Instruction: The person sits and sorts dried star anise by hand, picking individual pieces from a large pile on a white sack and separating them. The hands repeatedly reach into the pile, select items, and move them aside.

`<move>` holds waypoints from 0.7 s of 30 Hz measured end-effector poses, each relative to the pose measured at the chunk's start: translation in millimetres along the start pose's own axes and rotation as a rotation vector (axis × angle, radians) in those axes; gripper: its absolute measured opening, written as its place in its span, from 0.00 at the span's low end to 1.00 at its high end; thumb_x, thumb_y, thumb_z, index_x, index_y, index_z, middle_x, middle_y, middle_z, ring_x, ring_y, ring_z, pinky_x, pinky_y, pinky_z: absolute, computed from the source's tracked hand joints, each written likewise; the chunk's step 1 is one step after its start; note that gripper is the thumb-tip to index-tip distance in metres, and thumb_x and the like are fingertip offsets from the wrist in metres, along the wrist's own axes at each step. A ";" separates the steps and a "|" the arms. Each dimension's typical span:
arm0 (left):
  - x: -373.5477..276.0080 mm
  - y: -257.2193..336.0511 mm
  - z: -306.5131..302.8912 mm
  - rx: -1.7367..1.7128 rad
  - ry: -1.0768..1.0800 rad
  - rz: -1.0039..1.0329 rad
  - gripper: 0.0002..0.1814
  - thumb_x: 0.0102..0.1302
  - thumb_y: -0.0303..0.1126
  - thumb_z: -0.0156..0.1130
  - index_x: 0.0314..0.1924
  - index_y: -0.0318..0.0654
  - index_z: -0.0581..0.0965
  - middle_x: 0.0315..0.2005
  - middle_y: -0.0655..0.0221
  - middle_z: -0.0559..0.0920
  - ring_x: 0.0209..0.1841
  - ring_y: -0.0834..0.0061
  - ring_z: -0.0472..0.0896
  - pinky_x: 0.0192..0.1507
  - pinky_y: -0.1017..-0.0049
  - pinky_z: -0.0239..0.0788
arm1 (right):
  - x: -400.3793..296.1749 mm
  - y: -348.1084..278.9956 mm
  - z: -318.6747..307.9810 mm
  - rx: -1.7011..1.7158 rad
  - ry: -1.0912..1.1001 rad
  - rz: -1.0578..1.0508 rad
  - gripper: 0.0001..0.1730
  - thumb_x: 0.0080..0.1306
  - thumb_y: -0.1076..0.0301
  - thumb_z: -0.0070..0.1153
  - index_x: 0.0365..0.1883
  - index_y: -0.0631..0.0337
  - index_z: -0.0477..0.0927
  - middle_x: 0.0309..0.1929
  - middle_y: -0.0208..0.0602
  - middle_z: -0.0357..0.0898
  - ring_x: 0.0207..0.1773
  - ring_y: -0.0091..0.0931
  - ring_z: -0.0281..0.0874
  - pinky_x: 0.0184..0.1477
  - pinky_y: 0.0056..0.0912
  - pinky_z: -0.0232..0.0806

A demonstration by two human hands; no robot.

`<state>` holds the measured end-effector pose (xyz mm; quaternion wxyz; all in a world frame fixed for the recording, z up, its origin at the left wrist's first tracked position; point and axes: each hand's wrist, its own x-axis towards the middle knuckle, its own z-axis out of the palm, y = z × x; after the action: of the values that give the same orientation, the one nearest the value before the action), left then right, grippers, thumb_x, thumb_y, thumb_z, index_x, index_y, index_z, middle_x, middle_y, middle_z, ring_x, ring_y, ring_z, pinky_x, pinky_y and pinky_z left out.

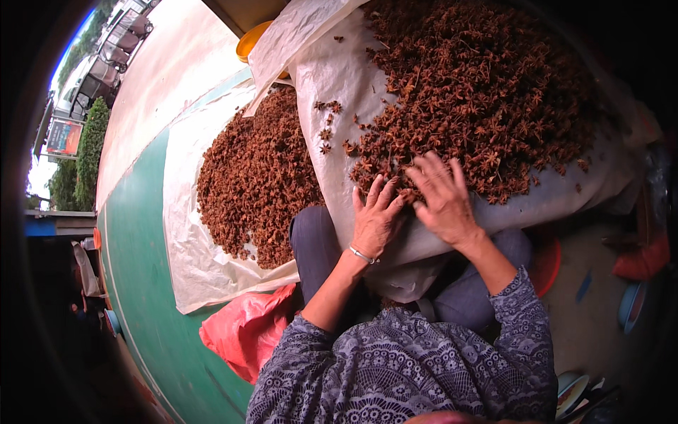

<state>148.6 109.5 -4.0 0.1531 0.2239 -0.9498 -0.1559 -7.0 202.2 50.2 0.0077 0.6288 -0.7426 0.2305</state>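
A broad heap of dried star anise (pixel 487 100) lies in front of me on a white plastic woven sheet (pixel 323 69) that hangs over my knees. My left hand (pixel 376 220), with a silver bracelet (pixel 363 255) on its wrist, rests palm down at the heap's near edge, fingers apart. Right beside it, my right hand (pixel 447 204) spreads its slightly blurred fingers over the nearest pods. Neither shows anything gripped, though the palms are hidden. A few loose star anise pods (pixel 325 135) lie apart on the sheet, left of the heap.
Left of my knee, a second brown heap (pixel 259 175) covers another white sheet (pixel 183 254) on the green floor (pixel 132 212). A red plastic sack (pixel 249 323) sits by my left side. Yellow basins (pixel 253 40) stand beyond; a red basin (pixel 545 265) is by my right knee.
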 end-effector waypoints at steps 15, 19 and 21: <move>97.8 -33.6 -29.2 0.004 0.155 -0.159 0.04 0.56 0.34 0.63 0.31 0.46 0.82 0.35 0.67 0.82 0.43 0.65 0.78 0.42 0.64 0.60 | 25.2 13.8 -20.6 0.015 -0.362 0.058 0.18 0.54 0.74 0.57 0.45 0.61 0.81 0.56 0.38 0.76 0.67 0.38 0.64 0.70 0.58 0.45; 143.6 -30.3 3.2 0.201 -0.027 -0.209 0.06 0.55 0.36 0.62 0.25 0.44 0.81 0.27 0.65 0.82 0.36 0.64 0.80 0.40 0.61 0.58 | 34.6 33.2 -9.8 0.210 0.025 0.182 0.08 0.58 0.74 0.57 0.36 0.62 0.81 0.44 0.38 0.80 0.47 0.37 0.78 0.51 0.39 0.68; 158.0 -32.2 11.2 0.267 -0.111 -0.201 0.06 0.53 0.35 0.62 0.24 0.44 0.81 0.24 0.64 0.81 0.32 0.63 0.80 0.39 0.61 0.57 | 28.3 49.1 1.6 0.410 0.142 0.270 0.08 0.59 0.76 0.56 0.37 0.63 0.81 0.41 0.40 0.81 0.41 0.38 0.80 0.43 0.36 0.72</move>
<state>22.0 9.8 9.1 0.0531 0.3270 -0.9419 -0.0548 -58.5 180.3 41.0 -0.0987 0.4944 -0.7554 0.4187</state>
